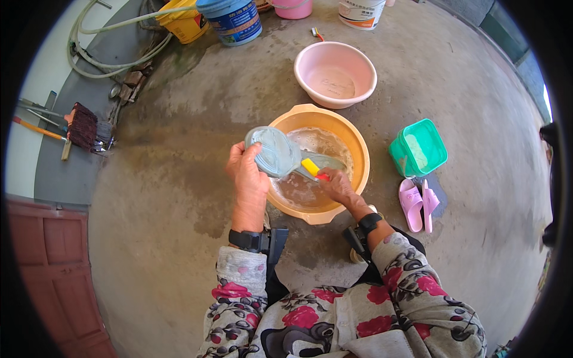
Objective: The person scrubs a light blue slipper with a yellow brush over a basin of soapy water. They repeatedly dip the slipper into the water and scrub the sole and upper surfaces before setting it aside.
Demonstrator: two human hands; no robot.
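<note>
My left hand (250, 168) grips a light blue-grey slipper (275, 152) with its grooved sole turned up, above the left side of an orange plastic basin (361, 147). My right hand (336, 184) holds a small scrub brush (310, 166) with a yellow part and a red part, close to the slipper's right end. Cloudy, foamy water (300, 192) stands in the basin. A darker grey-blue slipper-like shape (329, 162) lies there behind the brush; whether it is a second slipper is hard to tell.
Beyond the basin sits a pink basin (367, 85), with another small brush (318, 34) behind it. A green square bucket (421, 172) and lilac slippers (410, 201) are at right. Buckets (235, 27) and a hose (89, 67) line the back; a broom (83, 125) leans left.
</note>
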